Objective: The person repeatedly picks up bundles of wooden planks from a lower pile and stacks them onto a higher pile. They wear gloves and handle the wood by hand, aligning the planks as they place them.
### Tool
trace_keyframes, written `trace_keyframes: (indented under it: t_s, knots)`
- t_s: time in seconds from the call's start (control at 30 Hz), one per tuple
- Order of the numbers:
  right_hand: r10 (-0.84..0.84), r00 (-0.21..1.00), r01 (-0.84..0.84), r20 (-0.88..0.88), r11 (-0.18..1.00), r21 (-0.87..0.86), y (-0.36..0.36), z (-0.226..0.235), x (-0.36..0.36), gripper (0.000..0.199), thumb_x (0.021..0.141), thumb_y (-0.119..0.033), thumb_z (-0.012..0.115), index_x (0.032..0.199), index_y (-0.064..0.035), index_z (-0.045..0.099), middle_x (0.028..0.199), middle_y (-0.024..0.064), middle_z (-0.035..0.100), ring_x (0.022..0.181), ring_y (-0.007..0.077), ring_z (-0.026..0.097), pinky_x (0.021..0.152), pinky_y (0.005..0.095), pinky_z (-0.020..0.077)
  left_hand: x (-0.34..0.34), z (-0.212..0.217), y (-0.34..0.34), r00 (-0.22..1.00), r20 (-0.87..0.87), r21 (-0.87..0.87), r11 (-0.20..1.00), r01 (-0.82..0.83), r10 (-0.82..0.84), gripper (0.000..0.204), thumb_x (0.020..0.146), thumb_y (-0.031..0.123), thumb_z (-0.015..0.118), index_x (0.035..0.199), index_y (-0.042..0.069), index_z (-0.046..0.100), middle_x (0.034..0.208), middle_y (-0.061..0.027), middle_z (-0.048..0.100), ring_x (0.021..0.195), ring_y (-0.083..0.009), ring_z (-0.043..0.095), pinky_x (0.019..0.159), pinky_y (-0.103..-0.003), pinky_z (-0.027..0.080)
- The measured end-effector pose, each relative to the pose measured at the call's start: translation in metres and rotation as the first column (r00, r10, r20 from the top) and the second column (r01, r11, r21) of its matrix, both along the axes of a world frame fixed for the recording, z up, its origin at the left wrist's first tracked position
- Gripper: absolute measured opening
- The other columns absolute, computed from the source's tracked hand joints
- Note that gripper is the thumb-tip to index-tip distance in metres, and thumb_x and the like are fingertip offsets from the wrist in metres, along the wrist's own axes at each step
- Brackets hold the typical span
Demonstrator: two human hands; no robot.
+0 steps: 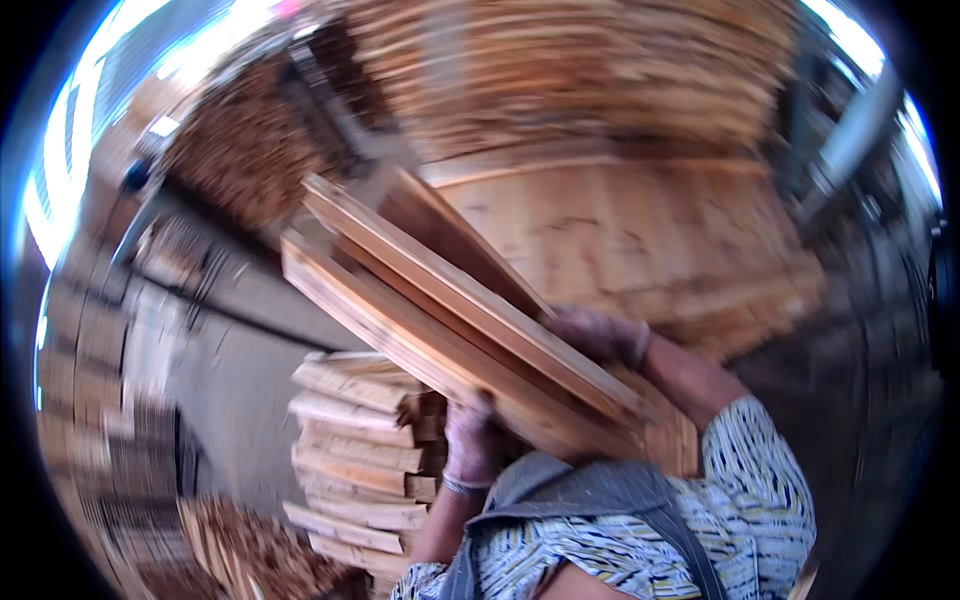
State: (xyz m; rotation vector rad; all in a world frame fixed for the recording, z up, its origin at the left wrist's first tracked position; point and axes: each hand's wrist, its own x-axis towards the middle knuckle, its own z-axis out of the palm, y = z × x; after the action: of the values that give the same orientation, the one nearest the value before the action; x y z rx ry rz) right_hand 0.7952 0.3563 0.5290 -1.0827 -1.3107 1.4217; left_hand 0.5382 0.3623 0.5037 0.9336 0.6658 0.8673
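Several wooden boards (390,300), set roughly face to face with gaps between them, slant across the middle, from upper left down to my waist. My left hand (472,438), in a thin pale glove, is closed on the near lower side of these boards. On their far side, my gloved right hand (598,334) grips them around the upper edge. Both hands are somewhat blurred and the fingertips are partly hidden by the wood. The lower right ends of the boards lie close to my grey apron (570,492).
A tall stack of planks (600,80) rises at the back, with a layer of flat boards (590,235) in front of it. Beside my left arm stands a pile of short boards (355,460). A dark metal bar (235,315) crosses the floor area at left.
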Motion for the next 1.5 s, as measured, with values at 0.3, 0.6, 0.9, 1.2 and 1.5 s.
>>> trace_keyframes:
  t_s: [0.3, 0.6, 0.9, 1.2, 1.5]
  knots:
    - [-0.49, 0.697, 0.638, 0.523, 0.757, -0.14, -0.119, 0.045, 0.244, 0.077, 0.099, -0.061, 0.052, 0.143, 0.002, 0.054, 0.137, 0.0204, 0.062, 0.129, 0.0263, 0.056, 0.111, 0.0342, 0.0414, 0.28, 0.016, 0.036, 0.962, -0.002, -0.074, 0.959, 0.272, -0.273, 0.05, 0.096, 0.03, 0.07, 0.135, 0.001, 0.059, 0.12, -0.0096, 0.069, 0.109, -0.0194, 0.066, 0.097, -0.034, 0.054]
    - [-0.145, -0.021, 0.817, 0.989, 0.568, 0.101, -0.133, -0.056, 0.317, 0.08, 0.095, -0.062, 0.053, 0.158, -0.018, 0.033, 0.158, 0.0245, 0.029, 0.142, 0.0443, 0.036, 0.114, 0.0538, 0.0347, 0.303, -0.023, 0.154, 0.759, -0.599, 0.005, 0.946, 0.323, -0.256, 0.045, 0.093, 0.033, 0.075, 0.124, 0.0, 0.068, 0.112, -0.0075, 0.073, 0.102, -0.0157, 0.068, 0.088, -0.031, 0.058]
    - [-0.09, -0.093, 0.656, 0.992, 0.744, 0.129, -0.078, -0.007, 0.232, 0.091, 0.084, -0.062, 0.067, 0.158, -0.0194, 0.034, 0.163, 0.024, 0.025, 0.145, 0.0417, 0.033, 0.118, 0.0508, 0.0318, 0.322, 0.002, 0.13, 0.073, -0.969, 0.237, 0.795, 0.559, 0.237, 0.113, 0.075, 0.052, 0.081, 0.157, 0.001, 0.022, 0.153, -0.0244, 0.041, 0.141, -0.0391, 0.043, 0.115, -0.046, 0.04]
    - [-0.213, 0.239, 0.819, 0.947, 0.569, -0.079, -0.025, -0.029, 0.187, 0.09, 0.083, -0.053, 0.073, 0.157, -0.0163, 0.036, 0.152, 0.0226, 0.044, 0.144, 0.0349, 0.042, 0.117, 0.0454, 0.0361, 0.257, 0.015, 0.194, 0.326, -0.944, 0.154, 0.803, 0.576, -0.053, 0.101, 0.074, 0.029, 0.083, 0.15, -0.003, 0.024, 0.134, -0.0229, 0.059, 0.12, -0.0352, 0.062, 0.104, -0.04, 0.052]
    - [-0.107, 0.128, 0.764, 0.986, 0.645, -0.029, 0.109, -0.035, 0.028, 0.103, 0.082, -0.057, 0.072, 0.161, -0.0174, 0.02, 0.162, 0.0272, 0.019, 0.146, 0.0427, 0.033, 0.113, 0.0521, 0.0369, 0.224, -0.007, 0.249, 0.195, -0.959, 0.282, 0.764, 0.58, 0.206, 0.11, 0.077, 0.041, 0.082, 0.159, 0.005, 0.017, 0.143, -0.0276, 0.05, 0.128, -0.04, 0.057, 0.105, -0.046, 0.05]
